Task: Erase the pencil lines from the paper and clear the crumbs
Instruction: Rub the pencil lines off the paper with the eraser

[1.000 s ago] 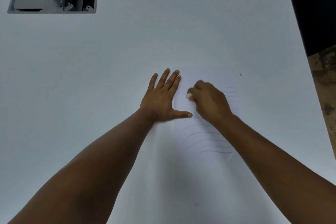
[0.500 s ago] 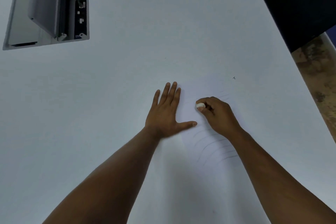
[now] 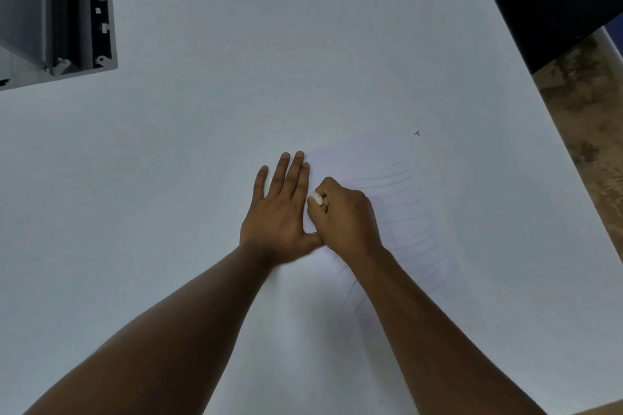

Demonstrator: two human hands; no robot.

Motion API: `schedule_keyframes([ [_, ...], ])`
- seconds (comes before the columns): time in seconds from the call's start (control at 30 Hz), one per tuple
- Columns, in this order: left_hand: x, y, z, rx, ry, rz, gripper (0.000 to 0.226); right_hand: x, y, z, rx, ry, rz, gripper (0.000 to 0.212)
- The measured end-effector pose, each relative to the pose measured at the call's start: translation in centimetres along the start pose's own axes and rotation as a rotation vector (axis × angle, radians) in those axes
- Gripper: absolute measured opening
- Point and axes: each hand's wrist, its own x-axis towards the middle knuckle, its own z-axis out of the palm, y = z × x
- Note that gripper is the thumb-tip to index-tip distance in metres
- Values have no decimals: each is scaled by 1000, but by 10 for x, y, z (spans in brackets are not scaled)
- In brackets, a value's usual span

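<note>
Rubbing: your right hand [image 3: 344, 216] is closed in a fist around a small white eraser [image 3: 316, 198], whose rounded end pokes out at the knuckles, close beside your left forefinger.
Bracing: your left hand [image 3: 283, 212] lies flat and open, fingers together, thumb stretched toward the other hand; it holds nothing and presses on the left edge of the paper [image 3: 354, 162].
Paper: a thin pale sheet on the white table [image 3: 202, 145], hard to tell apart from it; the right part shows beyond your fist, the near part runs under your right forearm.
Lines: faint curved pencil lines [image 3: 401, 175] remain to the right of your fist and lower down the sheet, so much erasing looks left to do.
Crumbs: none can be made out; they may be too small to see.
Risk, creasing: a thin sheet like this could buckle or tear if you push hard away from the braced edge.
Risk, smearing: your forearm rests over the lower lines and may smudge the graphite.
Risk, slipping: the eraser is small and smooth, so your hold could let it roll out.
Texture: matte, smooth tabletop; a grey box [image 3: 57, 10] sits far left, well apart.
</note>
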Motion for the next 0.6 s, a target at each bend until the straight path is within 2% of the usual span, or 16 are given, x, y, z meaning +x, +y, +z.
schedule_keyframes([
  [0.07,1,3,-1,15,-9,-5,116,4,6,-3,-47,74,27,17],
  [0.2,0,8,-5,25,-25,-45,119,9,38,-24,-23,255,244,19],
  [0.33,0,9,-6,28,-40,-45,119,8,43,-31,75,313,302,18],
  [0.47,2,7,-6,45,-40,-30,118,11,15,-18,103,200,205,17],
  [0.6,0,3,-2,8,-7,11,115,8,-5,1,-69,36,14,18],
])
